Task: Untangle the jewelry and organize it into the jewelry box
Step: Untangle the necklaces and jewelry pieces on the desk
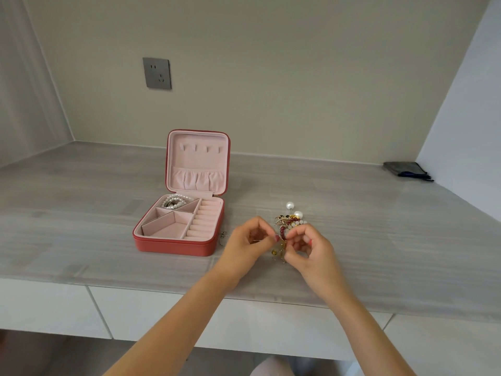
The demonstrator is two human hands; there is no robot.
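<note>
Presently, item by item:
Left hand (pixel 248 237): fingers curled, pinching a strand of the jewelry tangle (pixel 287 229) at its left side.
Right hand (pixel 306 245): fingers curled, pinching the same tangle from the right; the two hands nearly meet over it.
Jewelry tangle: gold pieces, dark red beads, pale beads and two large pearls, toward the front edge of the bench (pixel 81 207), right of centre; its lower gold part hangs between the hands.
Jewelry box (pixel 179 229): red outside, pink lining, lid standing open; left of the hands, near the middle of the bench.
Pearl strand (pixel 176 200): coiled in the box's rear left compartment with a darker piece.
Small metal clasp (pixel 223 236): on the bench, just beside the box's right wall.
Dark pouch (pixel 406 170): at the far right corner of the bench.
Wall socket (pixel 157 73): grey, on the back wall above the box.
</note>
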